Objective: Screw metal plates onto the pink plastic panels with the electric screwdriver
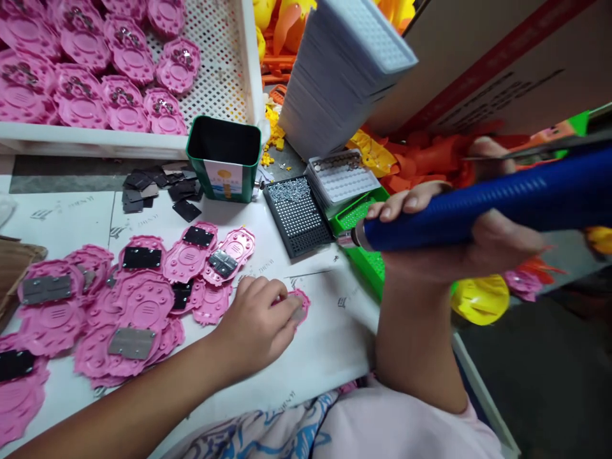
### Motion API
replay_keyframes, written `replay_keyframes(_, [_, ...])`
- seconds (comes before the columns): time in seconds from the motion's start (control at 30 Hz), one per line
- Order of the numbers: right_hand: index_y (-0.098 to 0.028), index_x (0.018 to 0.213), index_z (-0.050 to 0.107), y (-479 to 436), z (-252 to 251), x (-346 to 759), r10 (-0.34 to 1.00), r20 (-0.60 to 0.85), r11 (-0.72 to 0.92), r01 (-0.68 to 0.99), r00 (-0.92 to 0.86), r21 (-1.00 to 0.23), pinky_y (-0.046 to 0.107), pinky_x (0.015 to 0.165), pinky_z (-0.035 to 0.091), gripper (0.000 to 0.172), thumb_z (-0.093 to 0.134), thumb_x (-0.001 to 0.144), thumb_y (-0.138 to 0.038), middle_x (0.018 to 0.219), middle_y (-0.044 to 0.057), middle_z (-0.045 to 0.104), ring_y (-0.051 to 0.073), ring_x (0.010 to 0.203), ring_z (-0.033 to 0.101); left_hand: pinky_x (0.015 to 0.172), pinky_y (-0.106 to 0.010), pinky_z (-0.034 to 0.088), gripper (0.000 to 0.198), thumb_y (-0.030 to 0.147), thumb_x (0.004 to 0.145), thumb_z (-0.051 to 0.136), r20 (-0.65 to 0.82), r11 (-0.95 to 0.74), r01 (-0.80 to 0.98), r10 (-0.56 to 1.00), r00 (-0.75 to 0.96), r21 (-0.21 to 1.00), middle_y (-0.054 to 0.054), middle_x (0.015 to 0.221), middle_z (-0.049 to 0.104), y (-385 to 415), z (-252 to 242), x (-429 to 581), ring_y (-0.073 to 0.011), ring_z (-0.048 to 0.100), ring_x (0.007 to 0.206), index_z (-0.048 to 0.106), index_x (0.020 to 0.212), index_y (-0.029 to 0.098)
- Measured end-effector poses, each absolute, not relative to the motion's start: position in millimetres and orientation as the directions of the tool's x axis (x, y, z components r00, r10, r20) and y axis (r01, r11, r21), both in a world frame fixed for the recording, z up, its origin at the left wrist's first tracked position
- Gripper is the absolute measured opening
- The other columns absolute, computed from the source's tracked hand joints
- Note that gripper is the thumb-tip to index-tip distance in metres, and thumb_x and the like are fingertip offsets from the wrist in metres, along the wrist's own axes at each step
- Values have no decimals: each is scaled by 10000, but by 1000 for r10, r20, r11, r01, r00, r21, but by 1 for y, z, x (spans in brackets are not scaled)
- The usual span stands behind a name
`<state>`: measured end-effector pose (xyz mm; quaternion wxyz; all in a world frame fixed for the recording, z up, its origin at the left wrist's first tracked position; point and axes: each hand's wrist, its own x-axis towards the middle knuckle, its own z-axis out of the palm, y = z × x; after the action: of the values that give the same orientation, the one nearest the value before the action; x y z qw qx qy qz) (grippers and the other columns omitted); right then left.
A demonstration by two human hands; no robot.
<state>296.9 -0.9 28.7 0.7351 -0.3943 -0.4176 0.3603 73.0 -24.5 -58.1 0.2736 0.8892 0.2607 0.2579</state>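
My left hand (261, 322) rests on the white table (325, 357), fingers curled over a pink plastic part (301, 305) that it presses down. My right hand (459, 239) is raised to the right and wrapped round a blue electric screwdriver (478, 207), whose metal tip (345, 238) points left toward a black screw tray (299, 213). To the left lies a heap of pink plastic parts (129, 299), some carrying grey or black metal plates (131, 342).
A green tin (224, 159) stands behind the heap, with loose dark plates (157, 188) beside it. A white perforated crate (220, 57) holds more pink parts. A stack of white trays (344, 70), a green tray (368, 261) and orange and yellow plastic pieces (421, 166) fill the right.
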Motion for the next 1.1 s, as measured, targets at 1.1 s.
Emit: replay_keyframes(1.1, [-345,690,555,39,10,299,739,251,379,-78,625,-922,394,552,387,163,671,601,-416,568,-39,564,192,527,505,821,-446,461,197,243,877,650,254,-733,374,589,767,568,-135,1150,605,-23,-60,74,-302,545,1041,646,1064,180])
